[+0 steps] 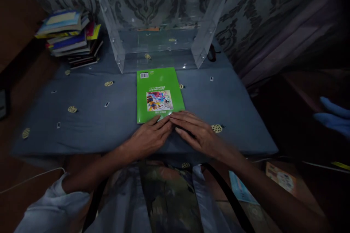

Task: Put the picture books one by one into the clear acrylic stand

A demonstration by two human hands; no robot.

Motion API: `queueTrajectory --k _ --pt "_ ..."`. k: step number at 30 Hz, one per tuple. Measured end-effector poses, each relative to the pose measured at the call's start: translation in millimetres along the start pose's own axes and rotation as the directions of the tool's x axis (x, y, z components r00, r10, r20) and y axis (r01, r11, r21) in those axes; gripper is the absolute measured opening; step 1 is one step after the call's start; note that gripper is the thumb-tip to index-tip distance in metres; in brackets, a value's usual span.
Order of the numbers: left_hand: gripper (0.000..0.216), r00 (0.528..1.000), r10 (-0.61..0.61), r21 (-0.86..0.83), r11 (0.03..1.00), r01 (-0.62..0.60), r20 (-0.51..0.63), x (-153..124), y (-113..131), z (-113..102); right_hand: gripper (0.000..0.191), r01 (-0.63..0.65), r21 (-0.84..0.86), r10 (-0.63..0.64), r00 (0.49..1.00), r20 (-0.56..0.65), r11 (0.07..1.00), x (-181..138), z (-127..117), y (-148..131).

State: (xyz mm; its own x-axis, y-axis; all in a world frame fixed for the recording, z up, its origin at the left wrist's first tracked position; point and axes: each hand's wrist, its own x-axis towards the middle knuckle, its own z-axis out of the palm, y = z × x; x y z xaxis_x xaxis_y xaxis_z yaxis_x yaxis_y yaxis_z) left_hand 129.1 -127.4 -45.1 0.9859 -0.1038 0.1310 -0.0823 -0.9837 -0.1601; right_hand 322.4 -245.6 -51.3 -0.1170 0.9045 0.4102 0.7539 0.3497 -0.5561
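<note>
A green book (161,80) lies flat on the table, with a barcode and a colourful picture on its cover, its lettering upside down to me. My left hand (153,133) rests at the book's near edge, fingers stretched out over it. From the other side my right hand (194,129) reaches to the near right corner, its fingers extended and their tips meeting those of my left hand. Neither hand is wrapped round the book. Just beyond the book stands a clear acrylic shelf (120,60).
A pile of books (68,40) stands at the back left of the blue patterned tablecloth (90,123). Dark glasses (212,54) lie behind the shelf's right side. Patterned wallpaper (147,0) closes the back. A thin book (243,187) lies low on the right.
</note>
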Motion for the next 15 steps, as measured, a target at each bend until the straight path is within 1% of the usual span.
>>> queueTrajectory --k 4,8,12,15 --pt "0.037 0.997 -0.070 -0.009 0.998 0.070 -0.024 -18.3 2.5 -1.1 0.038 0.082 -0.002 -0.082 0.993 0.081 0.997 14.3 4.5 -2.5" --pt "0.040 0.974 -0.215 -0.029 0.977 0.213 -0.067 -40.2 12.7 2.6 0.040 0.151 -0.003 -0.149 0.977 0.154 0.989 29.6 13.7 -5.6" --pt "0.043 0.917 -0.389 -0.086 0.920 0.382 -0.089 -56.7 29.3 10.0 0.040 0.241 -0.004 -0.234 0.947 0.220 0.971 44.1 22.9 -9.1" --pt "0.043 0.837 -0.531 -0.131 0.846 0.517 -0.129 -60.0 42.3 13.9 0.042 0.297 0.002 -0.287 0.921 0.262 0.955 56.1 27.1 -12.7"
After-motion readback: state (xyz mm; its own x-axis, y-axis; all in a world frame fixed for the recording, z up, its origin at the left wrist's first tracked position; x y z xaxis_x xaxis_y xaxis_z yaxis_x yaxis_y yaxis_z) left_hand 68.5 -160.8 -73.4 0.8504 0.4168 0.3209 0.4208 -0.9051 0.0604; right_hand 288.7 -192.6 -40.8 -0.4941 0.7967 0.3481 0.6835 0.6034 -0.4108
